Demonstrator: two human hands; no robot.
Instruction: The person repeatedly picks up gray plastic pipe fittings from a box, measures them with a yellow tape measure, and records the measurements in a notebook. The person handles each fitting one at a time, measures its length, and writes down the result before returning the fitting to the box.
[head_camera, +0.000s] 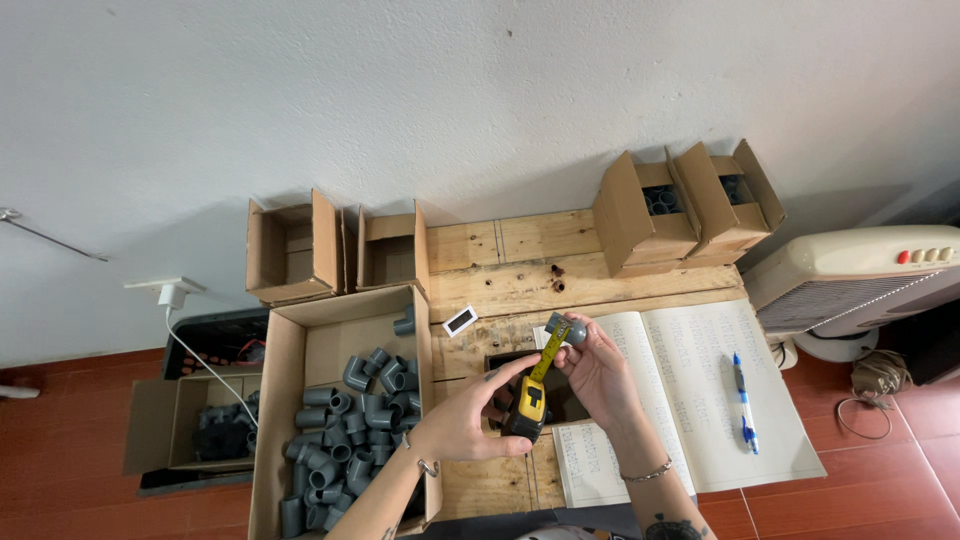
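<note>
My left hand (470, 420) grips a yellow and black tape measure (528, 402), its yellow blade drawn out upward. My right hand (598, 372) pinches a small grey pipe fitting (568, 328) at the blade's tip, held above a wooden pallet table (520, 260). An open ruled notebook (700, 400) lies under my right hand, with a blue pen (742, 400) on its right page.
A large cardboard box (345, 330) with several grey pipe elbows stands left. Two empty open boxes (335, 248) sit behind it, two more boxes (685, 205) at back right. A small white tag (460, 321) lies on the wood. A white fan heater (860, 275) stands right.
</note>
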